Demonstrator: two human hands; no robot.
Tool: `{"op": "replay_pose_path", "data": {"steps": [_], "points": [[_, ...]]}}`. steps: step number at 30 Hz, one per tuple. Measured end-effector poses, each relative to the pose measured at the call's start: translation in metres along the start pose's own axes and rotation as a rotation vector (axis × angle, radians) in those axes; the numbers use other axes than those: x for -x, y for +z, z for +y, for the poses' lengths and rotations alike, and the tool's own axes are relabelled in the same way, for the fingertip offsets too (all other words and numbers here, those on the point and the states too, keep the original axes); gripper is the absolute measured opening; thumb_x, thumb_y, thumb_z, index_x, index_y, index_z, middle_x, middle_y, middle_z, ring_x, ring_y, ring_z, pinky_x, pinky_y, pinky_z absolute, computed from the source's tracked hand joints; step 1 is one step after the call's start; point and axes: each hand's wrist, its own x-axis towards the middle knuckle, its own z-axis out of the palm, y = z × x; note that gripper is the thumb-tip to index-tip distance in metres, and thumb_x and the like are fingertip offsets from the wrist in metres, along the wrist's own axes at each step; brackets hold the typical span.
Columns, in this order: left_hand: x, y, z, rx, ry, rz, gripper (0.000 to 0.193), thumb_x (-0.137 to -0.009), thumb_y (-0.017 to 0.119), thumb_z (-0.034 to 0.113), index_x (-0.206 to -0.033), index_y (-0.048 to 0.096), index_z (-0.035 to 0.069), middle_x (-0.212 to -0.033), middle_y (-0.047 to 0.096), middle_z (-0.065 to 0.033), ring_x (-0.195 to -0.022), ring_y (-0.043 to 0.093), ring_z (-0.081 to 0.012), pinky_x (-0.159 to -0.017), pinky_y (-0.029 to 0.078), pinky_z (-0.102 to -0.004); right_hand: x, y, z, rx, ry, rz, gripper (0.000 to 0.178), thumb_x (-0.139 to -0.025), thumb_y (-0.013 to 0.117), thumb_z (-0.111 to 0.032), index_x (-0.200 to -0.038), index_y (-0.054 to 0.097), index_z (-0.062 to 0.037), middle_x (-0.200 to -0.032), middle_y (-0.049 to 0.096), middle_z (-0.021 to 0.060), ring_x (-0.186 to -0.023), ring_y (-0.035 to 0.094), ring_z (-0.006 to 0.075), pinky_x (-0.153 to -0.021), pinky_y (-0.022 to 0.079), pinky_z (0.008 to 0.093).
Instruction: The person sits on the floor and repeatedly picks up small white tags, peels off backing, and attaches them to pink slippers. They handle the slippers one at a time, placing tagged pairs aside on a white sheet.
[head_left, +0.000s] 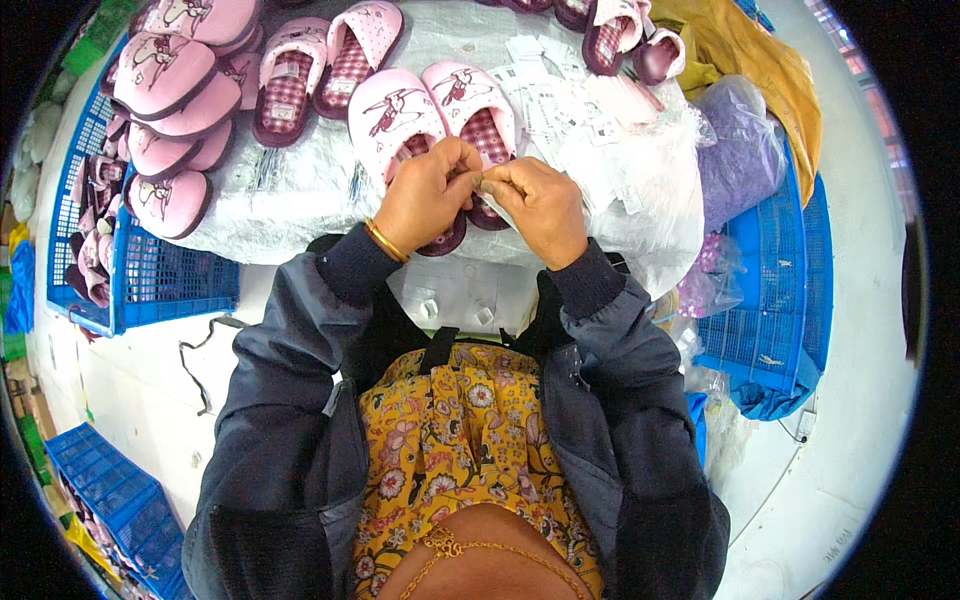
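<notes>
A pair of pink slippers with a dark animal drawing and checked insoles lies before me: the left slipper (397, 112) and the right slipper (472, 95). Over their heel ends, my left hand (428, 198) is closed with thumb and fingertips pinched together. Close against it, my right hand (540, 208) is closed in a pinch as well. The fingertips of both meet at one spot above the insoles. Whatever they hold there is too small and too covered to name. The slippers' heels are partly hidden behind my hands.
The slippers rest on a plastic-wrapped surface (290, 190). Another slipper pair (287, 88) and a slipper stack (165, 75) are at left. White paper tags (545, 95) lie at right. Blue crates (175, 275) flank the surface, with a purple bundle (740, 150) on the right side.
</notes>
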Motion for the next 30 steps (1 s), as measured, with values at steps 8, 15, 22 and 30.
{"op": "replay_pose_path", "data": {"steps": [8,15,22,30], "points": [[0.009,-0.041,0.002,-0.102,0.400,0.618,0.014,-0.088,0.063,-0.002,-0.101,0.062,0.003,-0.100,0.059,-0.0061,-0.069,0.053,-0.0099,-0.059,0.044,-0.0229,-0.038,0.004,-0.022,0.119,-0.013,-0.112,0.054,-0.078,0.078,-0.034,-0.119,0.056,-0.0065,-0.087,0.068,0.0151,-0.076,0.067,0.0313,-0.064,0.052,0.0410],[0.004,-0.047,-0.041,0.122,0.271,0.714,0.013,-0.090,0.058,-0.003,-0.102,0.060,0.002,-0.102,0.055,-0.0042,-0.070,0.050,-0.0061,-0.060,0.042,-0.0218,-0.065,0.041,-0.002,0.157,0.000,-0.054,0.024,-0.081,0.064,-0.015,-0.103,0.060,-0.0055,-0.077,0.066,0.0193,-0.073,0.065,0.0389,-0.065,0.050,0.0500],[0.008,-0.054,-0.060,0.202,0.216,0.792,0.014,-0.093,0.059,0.001,-0.107,0.057,0.005,-0.083,0.055,0.0000,-0.059,0.048,-0.0054,-0.054,0.041,-0.0216,-0.068,-0.022,-0.003,-0.051,0.052,-0.044,0.018,-0.083,0.066,-0.015,-0.099,0.066,-0.0076,-0.077,0.066,0.0162,-0.065,0.065,0.0316,-0.059,0.049,0.0412],[0.007,-0.045,-0.053,0.204,0.149,0.779,0.015,-0.094,0.058,0.002,-0.109,0.055,0.004,-0.084,0.055,-0.0006,-0.058,0.050,-0.0059,-0.054,0.044,-0.0210,-0.409,-0.193,0.017,1.099,-0.744,0.199,0.033,-0.092,0.058,-0.036,-0.099,0.067,-0.0053,-0.099,0.068,0.0170,-0.085,0.066,0.0364,-0.073,0.052,0.0467]]}}
